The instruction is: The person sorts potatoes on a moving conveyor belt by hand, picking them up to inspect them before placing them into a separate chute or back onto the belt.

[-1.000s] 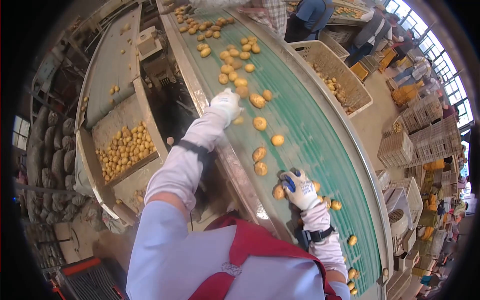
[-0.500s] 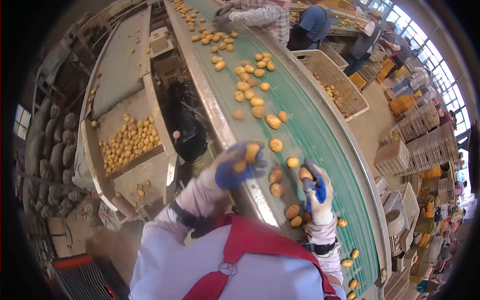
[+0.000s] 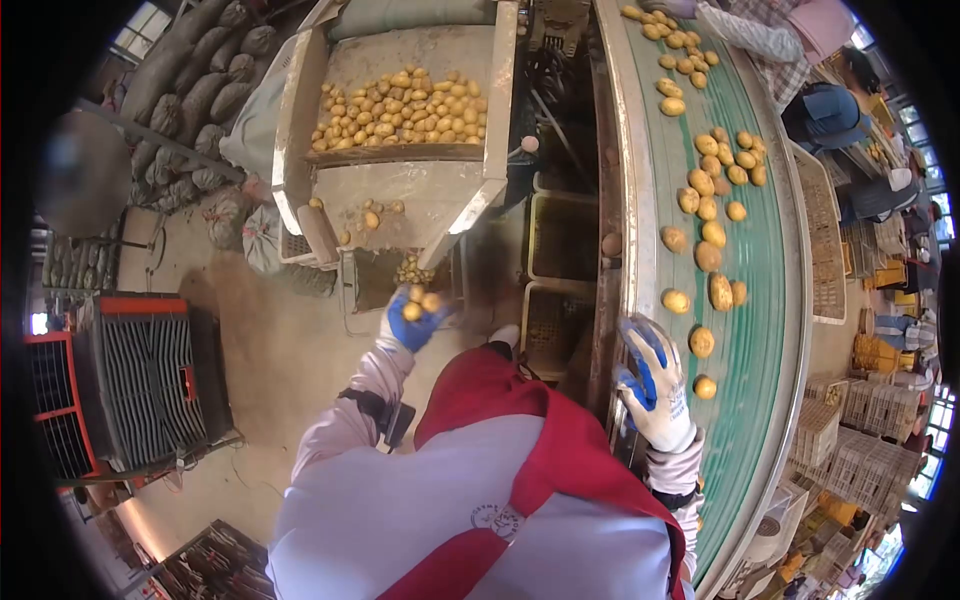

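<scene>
My left hand [image 3: 412, 325], in a blue and white glove, is out over the floor with its fingers round a few potatoes [image 3: 430, 301], just below the chute of a sorting bin. My right hand [image 3: 657, 388], gloved the same way, rests at the metal edge of the green conveyor belt [image 3: 745, 330]. Its fingers are bent but apart, and no potato shows in it. On the belt beside and beyond it lie several potatoes [image 3: 702, 342], some single and some clustered.
The sorting bin [image 3: 400, 160] holds many potatoes. Crates [image 3: 560, 235] stand under the belt's left side. A co-worker's sleeve [image 3: 750, 30] reaches over the far belt. A red-framed machine [image 3: 150, 380] is at left; stacked crates [image 3: 880, 430] are at right.
The view has swung left. My left hand has moved off the belt with potatoes towards the bin's chute. My right hand has let go of its potato and moved to the belt's left edge.
</scene>
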{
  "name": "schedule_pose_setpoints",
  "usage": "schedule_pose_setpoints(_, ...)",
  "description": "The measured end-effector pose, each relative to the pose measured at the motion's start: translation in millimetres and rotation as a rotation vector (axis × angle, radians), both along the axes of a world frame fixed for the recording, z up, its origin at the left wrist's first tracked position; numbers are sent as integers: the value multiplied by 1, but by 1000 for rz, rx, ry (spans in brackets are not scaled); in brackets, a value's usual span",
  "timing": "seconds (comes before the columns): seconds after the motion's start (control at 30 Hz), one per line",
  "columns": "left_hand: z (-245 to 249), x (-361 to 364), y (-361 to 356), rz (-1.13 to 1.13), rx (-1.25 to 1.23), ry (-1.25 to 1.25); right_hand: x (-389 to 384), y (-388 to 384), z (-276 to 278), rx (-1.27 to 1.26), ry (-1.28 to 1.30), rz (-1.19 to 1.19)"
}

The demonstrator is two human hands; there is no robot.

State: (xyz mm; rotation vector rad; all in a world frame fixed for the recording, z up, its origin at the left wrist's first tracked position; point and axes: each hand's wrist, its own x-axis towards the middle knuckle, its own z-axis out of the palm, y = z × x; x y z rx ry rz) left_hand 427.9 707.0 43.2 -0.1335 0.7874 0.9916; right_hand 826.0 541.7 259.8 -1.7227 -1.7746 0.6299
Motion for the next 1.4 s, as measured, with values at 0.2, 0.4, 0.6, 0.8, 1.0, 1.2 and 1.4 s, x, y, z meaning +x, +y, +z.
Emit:
schedule_pose_setpoints(0.2,-30,-8,46,-85,-71,441,5,-8,-7,-56,-10,-117)
schedule_pose_setpoints(0.4,145,174,48,-1155,364,-43,31,-21,-19,-104,-11,-374)
schedule_pose_setpoints(0.6,175,340,67,-1356,1353,235,25,-40,-47,-60,8,-373)
schedule_pose_setpoints(0.8,121,447,57,-1766,2473,1369,33,-47,-48,-114,49,-407)
schedule_pose_setpoints(1.0,134,409,49,-1750,2484,377,71,-50,-48,-96,147,-570)
schedule_pose_setpoints(1.2,140,386,113,-1476,1969,598,98,-22,-69,-104,44,-609)
schedule_pose_setpoints(1.4,134,400,154,-1249,2265,1010,96,26,-101,-65,-211,-537)
